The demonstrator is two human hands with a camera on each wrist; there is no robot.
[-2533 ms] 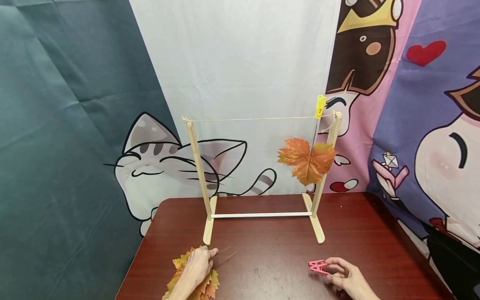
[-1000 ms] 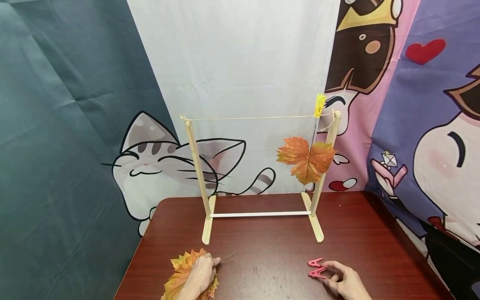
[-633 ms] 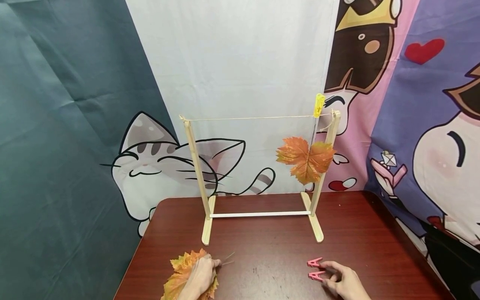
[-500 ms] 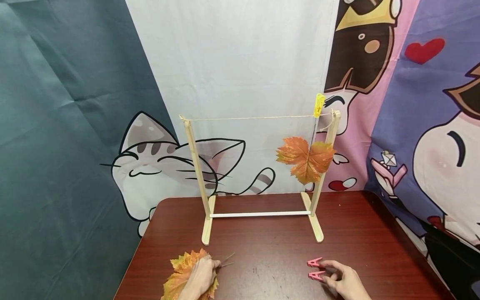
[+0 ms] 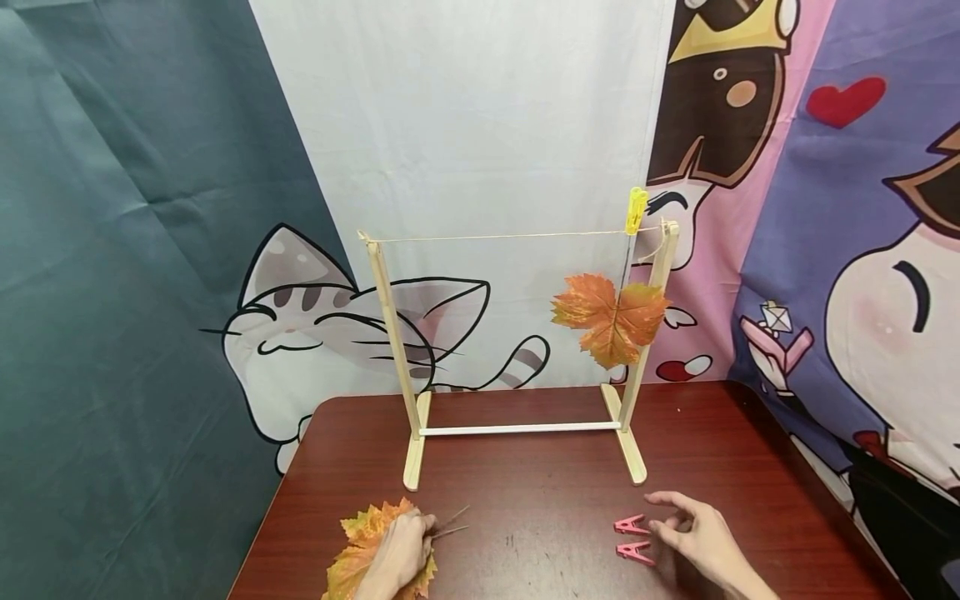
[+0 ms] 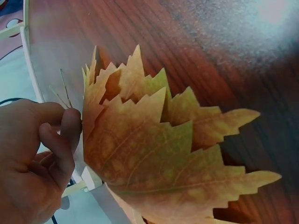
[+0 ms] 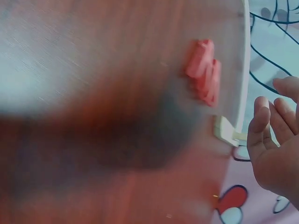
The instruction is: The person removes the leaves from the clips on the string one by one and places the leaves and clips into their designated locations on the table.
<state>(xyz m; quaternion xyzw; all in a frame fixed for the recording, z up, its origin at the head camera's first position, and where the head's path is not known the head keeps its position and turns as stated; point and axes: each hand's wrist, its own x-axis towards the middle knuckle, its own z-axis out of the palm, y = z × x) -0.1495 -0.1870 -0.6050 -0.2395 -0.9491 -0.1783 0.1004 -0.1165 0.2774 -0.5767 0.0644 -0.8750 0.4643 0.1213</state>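
My left hand point(image 5: 401, 546) pinches the thin stems point(image 6: 66, 88) of several orange-yellow artificial maple leaves point(image 5: 352, 560) at the table's front left. In the left wrist view the leaves point(image 6: 145, 144) overlap in a fan, their serrated lobes pointing away from the fingers. Two pink clothespins point(image 5: 634, 552) lie side by side on the table at the front right. Just right of them is my right hand point(image 5: 701, 537), fingers loosely bent with nothing between them. The right wrist view shows that hand point(image 7: 275, 144) apart from the pink clothespins point(image 7: 200, 60).
Behind the hands stands a wooden frame point(image 5: 396, 333) with a string point(image 5: 495, 237) across its top. A yellow clothespin point(image 5: 637, 210) on the string's right part holds another orange leaf point(image 5: 611, 321) by its stem. The brown table point(image 5: 525, 475) reaches back to a cartoon-printed cloth point(image 5: 480, 125).
The right hand has let go of the pink clothespins and drawn back to the right. Earlier they overlapped in its fingers; now they lie apart. The left hand keeps its hold on the stems.
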